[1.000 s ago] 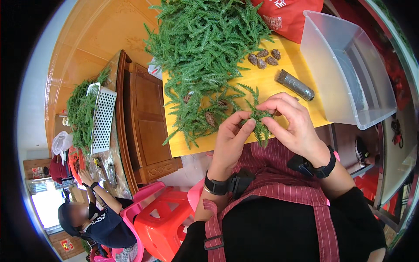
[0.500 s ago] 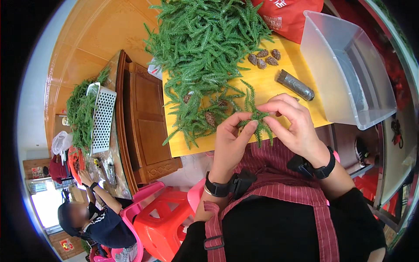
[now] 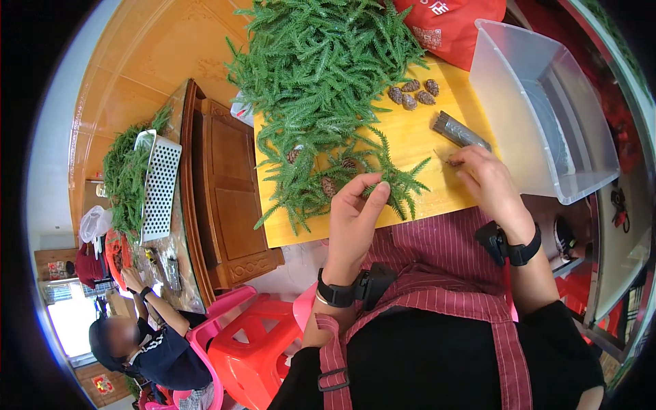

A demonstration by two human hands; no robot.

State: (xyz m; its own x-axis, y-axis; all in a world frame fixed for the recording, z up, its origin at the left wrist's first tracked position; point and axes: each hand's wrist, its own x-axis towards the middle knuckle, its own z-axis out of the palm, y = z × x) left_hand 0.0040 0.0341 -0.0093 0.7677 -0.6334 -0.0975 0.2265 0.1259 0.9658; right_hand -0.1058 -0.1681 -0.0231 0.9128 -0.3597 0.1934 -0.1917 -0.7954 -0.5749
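Green sprig (image 3: 400, 184) pinched in left hand (image 3: 355, 212); right hand (image 3: 488, 181) apart, grip unclear.

L hand (image 3: 355, 208) pinching green sprig (image 3: 400, 183), yellow table (image 3: 417, 147)

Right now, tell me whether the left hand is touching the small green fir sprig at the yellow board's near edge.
Touching. The head view shows the left hand pinching the small green fir sprig between thumb and fingertips.

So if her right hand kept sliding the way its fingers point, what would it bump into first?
Probably the grey bundle of thin sticks lying just beyond the right hand on the yellow table, though depth is hard to judge.
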